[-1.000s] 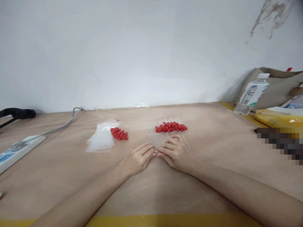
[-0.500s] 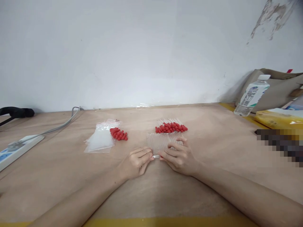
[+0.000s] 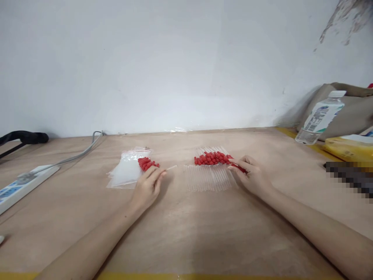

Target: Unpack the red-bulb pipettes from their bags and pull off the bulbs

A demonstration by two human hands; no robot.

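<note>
My left hand [image 3: 148, 186] is beside a small pile of red rubber bulbs [image 3: 143, 163], its fingers pinched. A thin pale tube [image 3: 171, 168] sticks out of them to the right; whether a bulb is on its hidden end I cannot tell. My right hand [image 3: 252, 175] has thumb and fingers closed round a red rubber bulb [image 3: 239, 168], at the right end of a row of red bulbs [image 3: 212, 158]. Clear tubes [image 3: 214, 149] reach back from that row. In front of it several clear tubes [image 3: 208, 179] lie side by side.
Clear zip bags [image 3: 125, 171] lie under part of the left pile. A white power strip [image 3: 29, 182] with a grey cable [image 3: 78, 154] is at far left. On the right are a plastic bottle [image 3: 320, 118], a beige bag [image 3: 352, 112] and a yellow package [image 3: 349, 149].
My hands have parted from near the front of the tubes. The left has moved left to the bulb pile; the right has moved back and right to the bulb row.
</note>
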